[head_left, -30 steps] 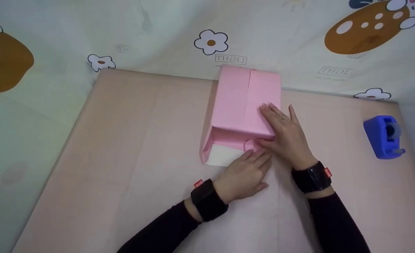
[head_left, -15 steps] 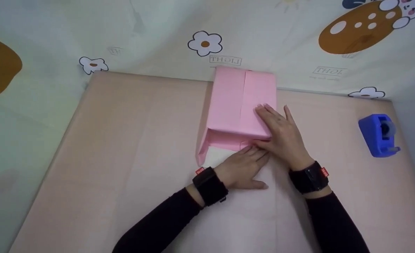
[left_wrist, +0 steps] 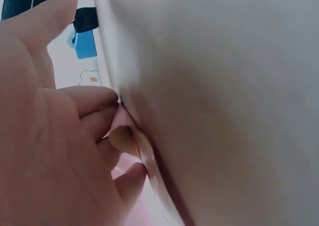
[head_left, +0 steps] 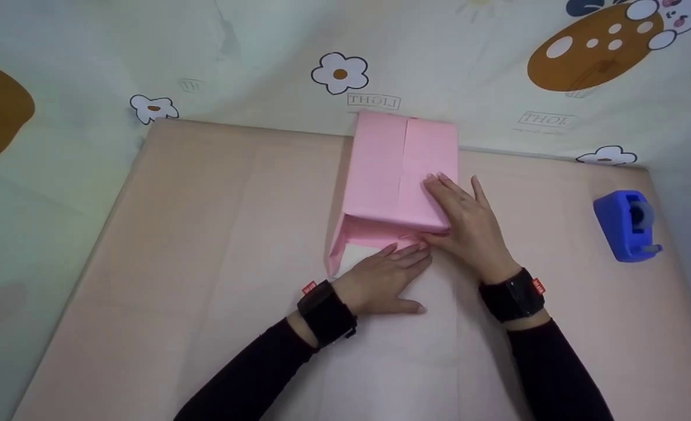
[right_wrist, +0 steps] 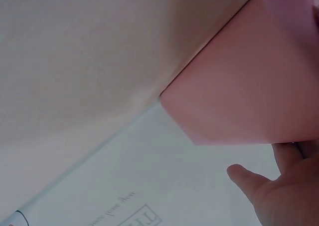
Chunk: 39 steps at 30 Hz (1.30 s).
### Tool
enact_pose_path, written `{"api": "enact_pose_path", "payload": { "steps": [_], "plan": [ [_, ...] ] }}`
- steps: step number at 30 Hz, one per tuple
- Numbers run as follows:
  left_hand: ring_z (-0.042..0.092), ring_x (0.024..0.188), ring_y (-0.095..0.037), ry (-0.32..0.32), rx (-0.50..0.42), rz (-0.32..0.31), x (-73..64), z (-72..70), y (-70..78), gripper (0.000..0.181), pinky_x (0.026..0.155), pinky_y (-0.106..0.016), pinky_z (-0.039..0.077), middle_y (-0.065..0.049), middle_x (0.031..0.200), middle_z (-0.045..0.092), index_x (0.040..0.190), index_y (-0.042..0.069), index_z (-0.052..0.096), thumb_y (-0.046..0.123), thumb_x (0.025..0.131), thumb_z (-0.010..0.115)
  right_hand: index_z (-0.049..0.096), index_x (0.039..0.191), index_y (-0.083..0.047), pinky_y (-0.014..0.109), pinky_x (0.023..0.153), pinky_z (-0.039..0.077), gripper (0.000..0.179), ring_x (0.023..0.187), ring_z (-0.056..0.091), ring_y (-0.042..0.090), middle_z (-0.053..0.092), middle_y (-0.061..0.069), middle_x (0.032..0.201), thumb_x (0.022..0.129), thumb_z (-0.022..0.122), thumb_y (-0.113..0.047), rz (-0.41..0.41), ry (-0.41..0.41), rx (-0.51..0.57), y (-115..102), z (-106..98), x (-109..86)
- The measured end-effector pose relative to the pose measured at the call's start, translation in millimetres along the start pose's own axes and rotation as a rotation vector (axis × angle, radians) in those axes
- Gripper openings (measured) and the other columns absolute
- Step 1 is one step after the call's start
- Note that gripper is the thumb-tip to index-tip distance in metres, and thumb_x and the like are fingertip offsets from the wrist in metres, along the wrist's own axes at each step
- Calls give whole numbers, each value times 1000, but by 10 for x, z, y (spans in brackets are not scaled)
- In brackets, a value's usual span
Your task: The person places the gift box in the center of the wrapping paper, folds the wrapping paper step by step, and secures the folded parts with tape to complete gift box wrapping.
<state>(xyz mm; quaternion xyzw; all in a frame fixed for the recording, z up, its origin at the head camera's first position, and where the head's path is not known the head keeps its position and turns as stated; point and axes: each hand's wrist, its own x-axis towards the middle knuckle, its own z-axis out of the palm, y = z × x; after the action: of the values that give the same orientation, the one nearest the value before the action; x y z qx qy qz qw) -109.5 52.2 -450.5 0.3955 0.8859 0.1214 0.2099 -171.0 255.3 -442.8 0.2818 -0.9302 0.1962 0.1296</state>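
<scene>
A box-shaped pink paper package [head_left: 380, 164] lies near the table's back edge, a seam running along its top. Its near end gapes, and a flap with a white face [head_left: 354, 255] lies out toward me. My left hand [head_left: 380, 286] rests on this flap with straight fingers, thumb spread apart. In the left wrist view, its fingertips touch the folded paper edge [left_wrist: 149, 163]. My right hand [head_left: 474, 228] lies over the package's near right corner, fingers extended on top and thumb down at the open end. The right wrist view shows the package's pink side [right_wrist: 249, 86].
A blue tape dispenser [head_left: 623, 228] stands at the right of the table. The table [head_left: 205, 234] has a pale pinkish cover. Behind it hangs a wall sheet [head_left: 251, 58] printed with flowers, meeting the table's back edge.
My left hand has slid left along the flap, its fingers flattening and thumb spreading out. My right hand stays on the package. The head view has shifted slightly.
</scene>
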Motion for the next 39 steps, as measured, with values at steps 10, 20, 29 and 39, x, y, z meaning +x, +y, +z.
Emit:
{"api": "enact_pose_path", "payload": {
  "steps": [10, 20, 29, 39],
  "plan": [
    [16, 158, -15, -3, 279, -69, -240, 86, 63, 83, 130, -38, 18, 4, 170, 17, 163, 19, 17, 67, 100, 39, 50, 149, -9, 60, 125, 20, 95, 144, 49, 28, 54, 10, 151, 68, 94, -29, 13, -3, 4, -9, 3, 6],
    [27, 156, -19, 86, 339, -120, -537, 205, 147, 81, 127, -42, 26, 6, 167, 29, 160, 20, 30, 71, 98, 37, 51, 148, -10, 59, 126, 18, 92, 144, 49, 27, 55, 9, 150, 69, 93, -32, 22, 0, 8, -9, 8, -6],
    [39, 151, -22, 176, 293, -102, -827, 298, 150, 70, 124, -46, 32, 4, 160, 43, 154, 19, 45, 64, 99, 45, 50, 149, -10, 62, 124, 20, 93, 144, 49, 29, 55, 9, 151, 69, 94, -31, 8, 10, 10, 7, 8, -5],
    [58, 63, -11, 894, 22, -324, -964, 240, -8, 22, 52, -21, 49, 2, 69, 67, 79, 10, 72, 28, 91, 75, 54, 146, -12, 62, 125, 17, 87, 145, 47, 28, 54, 12, 151, 71, 93, -32, -35, -5, -17, -8, -13, -5]
  ]
}}
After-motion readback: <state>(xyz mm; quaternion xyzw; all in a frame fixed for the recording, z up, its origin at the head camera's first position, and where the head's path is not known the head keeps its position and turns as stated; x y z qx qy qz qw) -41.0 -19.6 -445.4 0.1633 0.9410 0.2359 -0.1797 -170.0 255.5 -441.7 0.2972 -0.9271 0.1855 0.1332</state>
